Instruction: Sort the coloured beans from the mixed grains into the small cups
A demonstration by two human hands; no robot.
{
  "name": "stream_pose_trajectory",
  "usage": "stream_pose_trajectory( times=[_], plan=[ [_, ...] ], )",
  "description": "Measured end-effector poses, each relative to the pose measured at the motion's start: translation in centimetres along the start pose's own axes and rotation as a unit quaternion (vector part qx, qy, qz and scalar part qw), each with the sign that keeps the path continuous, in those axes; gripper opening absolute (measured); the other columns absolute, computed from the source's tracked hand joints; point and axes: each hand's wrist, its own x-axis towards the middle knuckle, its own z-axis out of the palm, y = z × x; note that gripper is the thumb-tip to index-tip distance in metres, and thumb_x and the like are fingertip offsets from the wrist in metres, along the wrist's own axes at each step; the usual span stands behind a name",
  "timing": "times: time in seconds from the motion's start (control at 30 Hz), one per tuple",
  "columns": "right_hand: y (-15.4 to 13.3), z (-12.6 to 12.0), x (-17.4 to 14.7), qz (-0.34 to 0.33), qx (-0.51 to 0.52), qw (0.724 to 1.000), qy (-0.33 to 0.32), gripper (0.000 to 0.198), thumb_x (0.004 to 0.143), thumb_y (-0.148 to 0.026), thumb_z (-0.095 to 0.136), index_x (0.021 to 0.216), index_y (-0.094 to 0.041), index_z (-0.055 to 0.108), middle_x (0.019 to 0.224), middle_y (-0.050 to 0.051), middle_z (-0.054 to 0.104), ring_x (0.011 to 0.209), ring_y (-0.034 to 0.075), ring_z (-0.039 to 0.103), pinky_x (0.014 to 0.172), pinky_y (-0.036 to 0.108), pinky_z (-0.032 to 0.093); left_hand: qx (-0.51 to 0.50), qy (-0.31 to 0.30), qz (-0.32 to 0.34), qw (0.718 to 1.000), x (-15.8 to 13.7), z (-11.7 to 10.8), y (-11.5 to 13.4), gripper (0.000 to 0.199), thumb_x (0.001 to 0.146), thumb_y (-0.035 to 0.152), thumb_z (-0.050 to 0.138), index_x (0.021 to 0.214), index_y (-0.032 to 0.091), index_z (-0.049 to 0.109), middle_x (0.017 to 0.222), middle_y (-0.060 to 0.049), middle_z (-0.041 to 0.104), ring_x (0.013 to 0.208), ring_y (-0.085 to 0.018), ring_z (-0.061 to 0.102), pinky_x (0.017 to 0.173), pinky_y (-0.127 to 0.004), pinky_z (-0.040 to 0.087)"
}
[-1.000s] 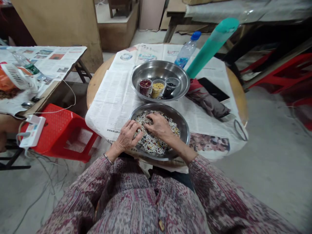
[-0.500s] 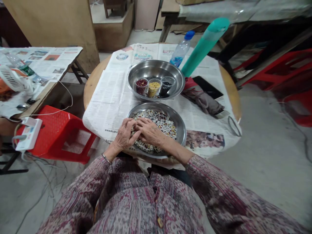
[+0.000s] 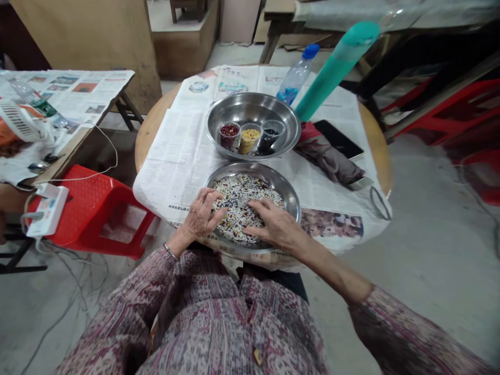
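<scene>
Beans (image 3: 244,200), a mixed heap of white, red and dark ones, lie in the near pan (image 3: 291,200) at the near edge of the round worktop (image 3: 150,130), right in front of me. My left hand (image 3: 201,216) rests on the pan's left rim with its fingers curled loosely onto the heap; whether it pinches any I cannot tell. My right hand (image 3: 275,226) lies flat and open on the beans at the near right. To pick well, I judge it best to spread the heap thin with flat fingers and take single beans by fingertip. The far pan (image 3: 285,117) with three small cups (image 3: 250,139) stands just beyond, nearly touching, so there is a short clear reach over the rims. The near pan overhangs the worktop's edge a little, I think, so I would press lightly. A bottle (image 3: 297,78) and a green tube (image 3: 336,67) stand far right, well apart; newspaper (image 3: 183,156) to the left gives open room.
</scene>
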Motion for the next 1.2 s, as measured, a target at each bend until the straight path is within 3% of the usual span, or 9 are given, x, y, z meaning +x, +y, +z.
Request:
stream_pose_trajectory(
  times=[0.13,0.27,0.43,0.53,0.63,0.83,0.93,1.07,1.2],
  plan=[
    [-2.0,2.0,2.5,0.0,0.11,0.994,0.022,0.026,0.083,-0.012,0.058,0.105,-0.021,0.069,0.102,0.008,0.072,0.096,0.023,0.066,0.089,0.038,0.052,0.006,0.007,0.006,1.0,0.1,0.0,0.1,0.017,0.1,0.03,0.048,0.113,0.019,0.048,0.107,-0.008,0.054,0.107,-0.024,0.053,0.094,-0.042,0.051],
    [-3.3,2.4,6.1,-0.018,0.178,0.983,0.043,0.022,0.085,-0.011,0.055,0.099,-0.019,0.07,0.092,0.006,0.073,0.084,0.019,0.064,0.082,0.034,0.049,0.011,0.016,0.006,1.0,0.0,0.0,0.0,0.019,0.1,0.031,0.048,0.115,0.018,0.048,0.111,-0.01,0.053,0.109,-0.024,0.052,0.096,-0.043,0.05],
    [-3.1,2.4,8.9,-0.177,0.088,0.98,0.005,0.019,0.083,-0.019,0.064,0.101,-0.018,0.069,0.109,0.011,0.068,0.106,0.026,0.055,0.095,0.042,0.045,0.01,0.027,0.0,1.0,-0.1,0.2,-0.1,0.018,0.099,0.029,0.049,0.114,0.019,0.047,0.111,-0.009,0.053,0.109,-0.024,0.052,0.096,-0.043,0.05],
    [-2.5,2.5,9.6,-0.223,0.017,0.975,-0.013,0.027,0.082,-0.025,0.067,0.108,-0.018,0.066,0.118,0.013,0.063,0.112,0.028,0.05,0.098,0.046,0.043,0.012,0.022,0.001,1.0,0.0,0.2,-0.1,0.017,0.099,0.029,0.049,0.113,0.019,0.047,0.11,-0.009,0.054,0.11,-0.024,0.053,0.096,-0.043,0.049],
    [-1.7,1.9,9.6,-0.205,-0.043,0.977,-0.043,0.018,0.09,-0.028,0.058,0.104,-0.018,0.066,0.105,0.011,0.063,0.099,0.025,0.053,0.089,0.041,0.045,0.015,0.02,0.009,1.0,0.1,0.2,-0.1,0.016,0.099,0.028,0.049,0.112,0.019,0.047,0.107,-0.009,0.054,0.109,-0.024,0.052,0.096,-0.042,0.049],
    [0.2,-0.8,7.5,-0.03,-0.102,0.992,-0.063,0.019,0.09,-0.014,0.048,0.096,-0.018,0.066,0.093,0.009,0.064,0.08,0.02,0.057,0.074,0.033,0.045,0.017,0.013,-0.002,1.0,-0.1,0.2,-0.1,0.014,0.098,0.026,0.05,0.11,0.019,0.048,0.108,-0.009,0.054,0.108,-0.024,0.052,0.096,-0.042,0.049],
    [-0.7,-1.0,5.3,-0.077,-0.075,0.993,-0.041,0.017,0.093,-0.022,0.051,0.101,-0.018,0.065,0.101,0.01,0.065,0.091,0.022,0.058,0.081,0.035,0.047,0.013,0.011,-0.006,1.0,-0.1,0.2,-0.1,0.015,0.099,0.027,0.049,0.11,0.019,0.048,0.108,-0.009,0.054,0.11,-0.024,0.052,0.096,-0.042,0.049],
    [-3.1,0.5,3.1,-0.232,-0.071,0.969,-0.055,0.02,0.091,-0.027,0.058,0.107,-0.018,0.065,0.115,0.011,0.063,0.107,0.026,0.054,0.091,0.04,0.047,0.012,0.008,-0.009,1.0,-0.1,0.1,0.0,0.015,0.1,0.028,0.048,0.11,0.019,0.048,0.108,-0.009,0.054,0.107,-0.023,0.052,0.094,-0.042,0.049],
    [-2.6,1.1,3.6,-0.219,-0.11,0.968,-0.056,0.02,0.094,-0.016,0.049,0.1,-0.018,0.067,0.102,0.011,0.065,0.098,0.025,0.054,0.085,0.04,0.046,0.014,0.014,-0.003,1.0,0.1,0.0,0.1,0.014,0.1,0.029,0.048,0.11,0.019,0.048,0.106,-0.008,0.053,0.104,-0.022,0.052,0.093,-0.041,0.049]
  ],
)
